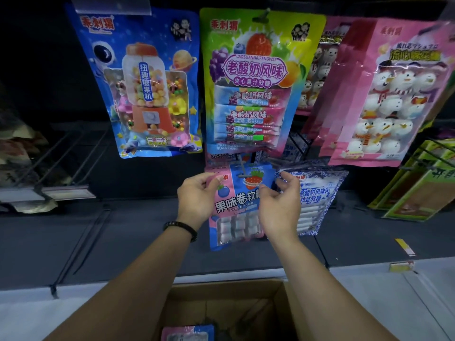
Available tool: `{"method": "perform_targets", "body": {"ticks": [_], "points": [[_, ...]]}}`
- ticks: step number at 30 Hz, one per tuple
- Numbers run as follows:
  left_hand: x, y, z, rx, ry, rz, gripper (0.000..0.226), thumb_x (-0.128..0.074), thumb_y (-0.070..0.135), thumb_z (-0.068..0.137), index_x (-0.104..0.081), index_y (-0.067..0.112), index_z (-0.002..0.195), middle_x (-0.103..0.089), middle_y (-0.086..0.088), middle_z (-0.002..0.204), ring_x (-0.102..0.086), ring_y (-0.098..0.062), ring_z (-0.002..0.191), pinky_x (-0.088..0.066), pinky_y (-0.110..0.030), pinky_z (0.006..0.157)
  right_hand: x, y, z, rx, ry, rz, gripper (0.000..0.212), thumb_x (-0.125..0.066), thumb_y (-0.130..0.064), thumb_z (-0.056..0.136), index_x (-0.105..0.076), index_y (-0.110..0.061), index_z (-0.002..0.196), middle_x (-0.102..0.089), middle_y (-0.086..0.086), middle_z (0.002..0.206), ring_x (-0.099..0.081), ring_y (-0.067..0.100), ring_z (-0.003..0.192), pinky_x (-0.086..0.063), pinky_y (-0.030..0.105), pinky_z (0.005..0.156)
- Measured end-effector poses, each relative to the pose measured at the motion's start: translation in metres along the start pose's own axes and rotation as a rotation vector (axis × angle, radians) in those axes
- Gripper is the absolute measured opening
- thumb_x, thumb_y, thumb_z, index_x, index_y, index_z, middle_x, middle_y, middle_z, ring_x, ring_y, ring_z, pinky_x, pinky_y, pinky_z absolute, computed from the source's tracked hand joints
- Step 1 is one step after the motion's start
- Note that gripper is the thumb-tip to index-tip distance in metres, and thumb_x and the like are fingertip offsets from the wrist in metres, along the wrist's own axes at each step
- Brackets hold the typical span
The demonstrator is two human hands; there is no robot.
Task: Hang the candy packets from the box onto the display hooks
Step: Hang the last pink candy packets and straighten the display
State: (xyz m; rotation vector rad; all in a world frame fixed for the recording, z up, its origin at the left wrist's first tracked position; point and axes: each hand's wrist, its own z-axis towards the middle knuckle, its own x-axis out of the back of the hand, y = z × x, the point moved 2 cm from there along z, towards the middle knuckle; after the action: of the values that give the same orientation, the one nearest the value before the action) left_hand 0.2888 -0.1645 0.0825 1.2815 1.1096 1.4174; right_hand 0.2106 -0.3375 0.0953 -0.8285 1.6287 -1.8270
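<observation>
Packet (236, 205) was pinched at its upper edges by left hand (194, 195) and right hand (280, 200), fingers curled; it was hung upright on hook (242, 168), long axis vertical.

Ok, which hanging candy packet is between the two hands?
The pink-and-blue packet with the strawberry, on the lower hook; the left hand pinches its top corner. The rest hang above or right of it.

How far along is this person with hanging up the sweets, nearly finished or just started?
Partway, it seems. Done: a similar packet already hangs behind on the same hook. In hand: the left hand and right hand pinch the blue-pink packet by its upper edges, threaded on the hook. Left: a spare packet lies in the box; the rest of it is hidden.
</observation>
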Motion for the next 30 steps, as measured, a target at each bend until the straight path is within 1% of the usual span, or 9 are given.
{"method": "perform_targets", "body": {"ticks": [3, 6, 10, 16, 20, 22, 25, 27, 30], "points": [[-0.002, 0.0, 0.001, -0.004, 0.017, 0.011, 0.007, -0.074, 0.026, 0.099, -0.079, 0.03, 0.097, -0.079, 0.009, 0.091, -0.077, -0.011, 0.089, -0.061, -0.016, 0.065, -0.001, 0.003, -0.004, 0.063, -0.074, -0.085, 0.044, -0.066, -0.011, 0.102, -0.051, -0.021, 0.142, -0.061, -0.009, 0.133, -0.069, 0.004, 0.105, -0.049, 0.004, 0.066], [-0.004, -0.002, 0.005, -0.011, 0.033, 0.027, 0.008, -0.073, 0.025, 0.1, -0.079, 0.03, 0.097, -0.081, 0.007, 0.092, -0.077, -0.01, 0.087, -0.065, -0.024, 0.071, -0.003, 0.01, -0.005, 0.071, -0.207, -0.187, 0.042, -0.066, -0.012, 0.102, -0.055, -0.022, 0.142, -0.06, -0.012, 0.132, -0.067, 0.007, 0.111, -0.049, 0.003, 0.069], [-0.006, -0.002, 0.01, 0.001, 0.073, 0.01, 0.01, -0.073, 0.025, 0.1, -0.077, 0.032, 0.093, -0.079, 0.011, 0.088, -0.077, -0.009, 0.088, -0.066, -0.037, 0.083, -0.004, 0.019, -0.006, 0.114, -0.334, -0.396, 0.058, -0.07, -0.025, 0.099, -0.048, -0.026, 0.153, -0.054, -0.007, 0.15, -0.057, 0.015, 0.132, -0.052, 0.039, 0.109], [-0.007, -0.002, 0.016, 0.012, 0.152, 0.056, 0.007, -0.074, 0.03, 0.099, -0.075, 0.03, 0.092, -0.077, 0.007, 0.091, -0.075, -0.015, 0.091, -0.064, -0.037, 0.085, 0.006, 0.023, -0.009, 0.094, -0.47, -0.522, 0.063, -0.069, -0.028, 0.101, -0.042, -0.028, 0.158, -0.05, -0.004, 0.156, -0.053, 0.019, 0.14, -0.047, 0.043, 0.116], [-0.003, 0.002, 0.013, 0.013, 0.185, 0.137, 0.014, -0.077, 0.03, 0.096, -0.073, 0.018, 0.093, -0.068, 0.005, 0.078, -0.064, -0.012, 0.068, -0.05, -0.013, 0.052, 0.017, 0.027, -0.013, 0.074, -0.573, -0.623, 0.06, -0.067, -0.03, 0.102, -0.042, -0.029, 0.157, -0.049, -0.002, 0.155, -0.054, 0.021, 0.138, -0.047, 0.043, 0.116], [0.001, 0.002, 0.01, 0.012, 0.158, 0.156, 0.015, -0.08, 0.027, 0.094, -0.071, 0.016, 0.099, -0.072, 0.004, 0.085, -0.066, -0.006, 0.069, -0.044, -0.006, 0.044, 0.021, 0.027, -0.018, 0.078, -0.619, -0.676, 0.052, -0.068, -0.03, 0.102, -0.047, -0.03, 0.15, -0.054, -0.001, 0.147, -0.058, 0.02, 0.129, -0.05, 0.039, 0.11], [0.014, 0.0, 0.001, 0.022, 0.07, 0.219, 0.031, -0.084, 0.022, 0.09, -0.062, 0.018, 0.111, -0.068, 0.005, 0.098, -0.064, -0.002, 0.079, -0.048, -0.008, 0.055, 0.024, 0.028, -0.029, 0.084, -0.69, -0.755, 0.042, -0.068, -0.029, 0.101, -0.056, -0.028, 0.141, -0.061, 0.001, 0.136, -0.063, 0.019, 0.117, -0.052, 0.033, 0.1], [0.025, -0.002, -0.006, 0.018, 0.003, 0.294, 0.046, -0.087, 0.026, 0.086, -0.059, 0.019, 0.121, -0.066, 0.003, 0.104, -0.066, -0.011, 0.088, -0.054, -0.021, 0.072, 0.025, 0.034, -0.039, 0.095, -0.753, -0.836, 0.043, -0.067, -0.03, 0.1, -0.06, -0.026, 0.142, -0.062, 0.001, 0.138, -0.062, 0.021, 0.123, -0.05, 0.031, 0.1], [0.044, -0.004, -0.028, 0.01, -0.186, 0.459, 0.04, -0.087, 0.033, 0.085, -0.059, 0.024, 0.112, -0.068, 0.006, 0.095, -0.067, -0.012, 0.085, -0.056, -0.028, 0.075, 0.025, 0.045, -0.059, 0.062, -0.831, -0.87, 0.047, -0.07, -0.036, 0.099, -0.059, -0.025, 0.143, -0.059, 0.002, 0.144, -0.06, 0.022, 0.128, -0.05, 0.034, 0.107]]}}
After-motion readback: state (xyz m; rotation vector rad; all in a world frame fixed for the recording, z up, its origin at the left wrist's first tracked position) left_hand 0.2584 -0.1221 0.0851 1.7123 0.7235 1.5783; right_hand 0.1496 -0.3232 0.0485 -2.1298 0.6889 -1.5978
